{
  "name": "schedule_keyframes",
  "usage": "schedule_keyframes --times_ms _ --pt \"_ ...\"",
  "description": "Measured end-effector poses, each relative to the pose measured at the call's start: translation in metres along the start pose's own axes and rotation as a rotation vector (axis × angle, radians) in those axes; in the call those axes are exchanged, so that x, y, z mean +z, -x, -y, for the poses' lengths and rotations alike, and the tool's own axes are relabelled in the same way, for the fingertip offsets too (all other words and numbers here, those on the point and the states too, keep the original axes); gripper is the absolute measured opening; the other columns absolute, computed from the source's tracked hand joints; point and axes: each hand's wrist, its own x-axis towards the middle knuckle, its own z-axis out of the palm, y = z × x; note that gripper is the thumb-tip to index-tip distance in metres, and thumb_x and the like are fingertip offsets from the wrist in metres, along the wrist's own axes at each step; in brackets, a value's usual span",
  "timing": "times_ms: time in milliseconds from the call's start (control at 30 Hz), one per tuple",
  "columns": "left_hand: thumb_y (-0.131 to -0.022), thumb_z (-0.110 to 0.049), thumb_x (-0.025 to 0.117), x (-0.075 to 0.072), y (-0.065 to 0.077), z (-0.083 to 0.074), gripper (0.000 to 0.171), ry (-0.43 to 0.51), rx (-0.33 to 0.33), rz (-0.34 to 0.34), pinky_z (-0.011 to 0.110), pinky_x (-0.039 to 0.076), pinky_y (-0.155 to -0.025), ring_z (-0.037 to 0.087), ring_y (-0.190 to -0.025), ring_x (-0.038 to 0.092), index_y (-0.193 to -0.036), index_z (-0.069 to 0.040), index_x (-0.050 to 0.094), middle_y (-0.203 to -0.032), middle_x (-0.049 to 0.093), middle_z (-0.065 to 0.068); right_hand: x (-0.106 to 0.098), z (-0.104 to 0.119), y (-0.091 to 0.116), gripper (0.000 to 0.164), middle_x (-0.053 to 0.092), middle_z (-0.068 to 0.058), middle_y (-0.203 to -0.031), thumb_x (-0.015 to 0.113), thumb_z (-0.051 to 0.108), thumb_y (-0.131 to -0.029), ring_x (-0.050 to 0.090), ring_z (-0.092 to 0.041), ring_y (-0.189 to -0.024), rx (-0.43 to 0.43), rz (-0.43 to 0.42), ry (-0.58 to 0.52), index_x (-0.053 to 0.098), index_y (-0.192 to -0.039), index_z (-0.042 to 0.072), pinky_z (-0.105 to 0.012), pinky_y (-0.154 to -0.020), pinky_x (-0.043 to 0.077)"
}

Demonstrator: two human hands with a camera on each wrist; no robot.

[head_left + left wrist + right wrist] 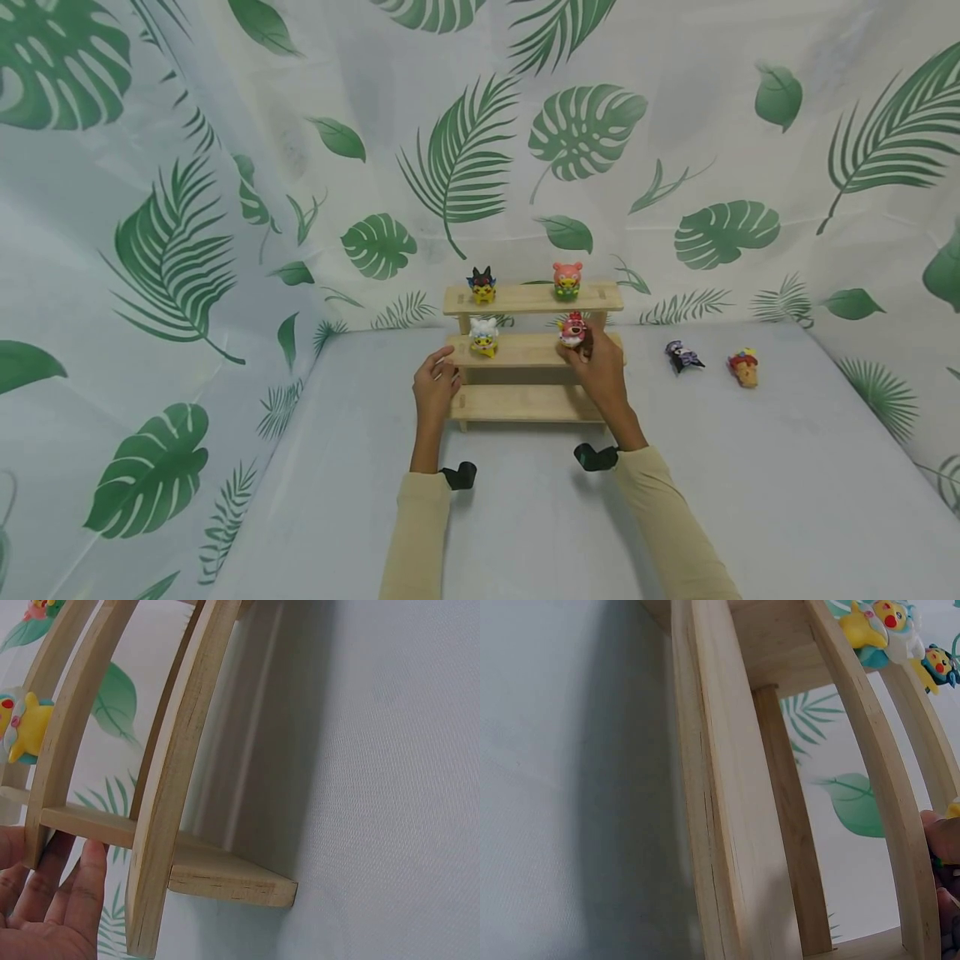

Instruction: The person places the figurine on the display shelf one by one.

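A three-tier wooden display shelf [525,402] stands on the white surface. My left hand [437,385] is at the left end of its middle tier [64,742], with fingers on both sides of the board end. My right hand [602,367] pinches a red and white toy figure [572,331] over the right part of that tier; in the right wrist view its fingertips [945,838] show only at the edge. A white-hooded yellow figure [483,337] stands at the tier's left. On the top tier are a black-eared yellow figure [483,285] and a pink-hooded one [567,282].
To the right of the shelf, a purple and black figure [683,357] and a figure with a cone-shaped tan base [744,367] lie on the surface. A leaf-printed white sheet [480,50] hangs behind and at the sides. Black straps [596,457] stick out at both wrists.
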Motion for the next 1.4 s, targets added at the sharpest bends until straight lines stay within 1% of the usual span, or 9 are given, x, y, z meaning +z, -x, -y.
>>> schedule_keyframes --times_ms 233,400,500,600,733,833,1067,1300,1400 --pt "-0.101 -0.01 0.051 0.001 0.001 -0.001 0.031 0.0 -0.019 -0.008 0.052 0.054 -0.094 0.038 -0.111 0.064 -0.129 -0.001 0.06 -0.118 0.066 0.026 0.0 0.0 0.001 0.052 0.068 -0.019 -0.098 0.08 0.009 -0.08 0.061 -0.026 -0.077 0.018 0.01 0.001 0.057 -0.125 -0.003 -0.028 -0.062 0.044" --pt "-0.1 -0.009 0.051 0.002 0.001 -0.001 0.031 -0.016 -0.001 -0.024 0.049 0.057 -0.089 0.037 -0.109 0.065 -0.128 0.001 0.06 -0.116 0.066 0.026 0.0 0.0 0.001 0.052 0.068 -0.019 -0.099 0.08 0.008 -0.081 0.061 -0.026 -0.077 0.014 0.003 -0.001 0.057 -0.126 -0.004 -0.028 -0.062 0.044" --pt "-0.1 -0.008 0.051 0.003 0.0 -0.001 0.03 -0.022 0.011 -0.029 0.047 0.059 -0.086 0.037 -0.106 0.066 -0.127 0.003 0.06 -0.115 0.066 0.027 0.0 0.001 0.001 0.052 0.068 -0.019 -0.098 0.08 0.008 -0.08 0.061 -0.026 -0.077 0.014 -0.003 0.002 0.057 -0.125 -0.003 -0.026 -0.061 0.043" --pt "-0.1 -0.008 0.05 0.002 -0.001 0.0 0.031 -0.017 -0.004 -0.02 0.05 0.056 -0.089 0.038 -0.109 0.065 -0.128 0.002 0.06 -0.117 0.066 0.027 0.002 0.0 0.001 0.051 0.068 -0.019 -0.097 0.08 0.008 -0.081 0.06 -0.025 -0.077 0.009 -0.01 0.004 0.058 -0.125 -0.004 -0.02 -0.061 0.04" --pt "-0.101 -0.008 0.051 0.001 -0.011 0.012 0.031 -0.004 -0.029 -0.009 0.055 0.053 -0.093 0.039 -0.111 0.064 -0.13 0.0 0.06 -0.119 0.066 0.026 0.002 0.0 0.002 0.05 0.068 -0.018 -0.096 0.08 0.007 -0.081 0.06 -0.025 -0.076 0.002 -0.018 -0.001 0.058 -0.124 -0.004 -0.015 -0.061 0.037" --pt "-0.101 -0.01 0.052 0.001 -0.019 0.024 0.031 0.003 -0.034 -0.012 0.054 0.054 -0.091 0.038 -0.11 0.065 -0.129 -0.002 0.061 -0.118 0.066 0.025 0.002 0.0 0.002 0.049 0.068 -0.018 -0.095 0.08 0.008 -0.08 0.06 -0.025 -0.075 -0.003 -0.024 -0.004 0.059 -0.123 -0.004 -0.015 -0.06 0.036" --pt "-0.101 -0.018 0.055 0.003 -0.023 0.036 0.03 0.019 -0.024 -0.04 0.049 0.057 -0.09 0.032 -0.11 0.066 -0.128 -0.011 0.063 -0.119 0.068 0.019 0.003 -0.002 0.003 0.051 0.068 -0.018 -0.099 0.08 0.01 -0.081 0.063 -0.026 -0.078 -0.005 -0.025 0.006 0.058 -0.124 -0.003 -0.023 -0.062 0.044" --pt "-0.099 -0.016 0.055 0.004 -0.023 0.035 0.026 0.0 -0.025 -0.062 0.042 0.059 -0.085 0.026 -0.104 0.068 -0.123 -0.015 0.067 -0.115 0.07 0.016 -0.006 0.0 0.006 0.06 0.068 -0.022 -0.107 0.082 0.008 -0.079 0.068 -0.033 -0.092 0.011 0.002 -0.048 0.054 -0.13 -0.004 -0.043 -0.072 0.056" --pt "-0.099 -0.015 0.055 0.005 -0.022 0.035 0.025 -0.005 -0.017 -0.071 0.042 0.06 -0.084 0.024 -0.102 0.068 -0.121 -0.015 0.067 -0.113 0.07 0.016 -0.013 -0.003 0.009 0.061 0.068 -0.023 -0.107 0.081 0.006 -0.078 0.068 -0.035 -0.095 0.006 0.002 -0.058 0.053 -0.131 -0.006 -0.046 -0.077 0.057"
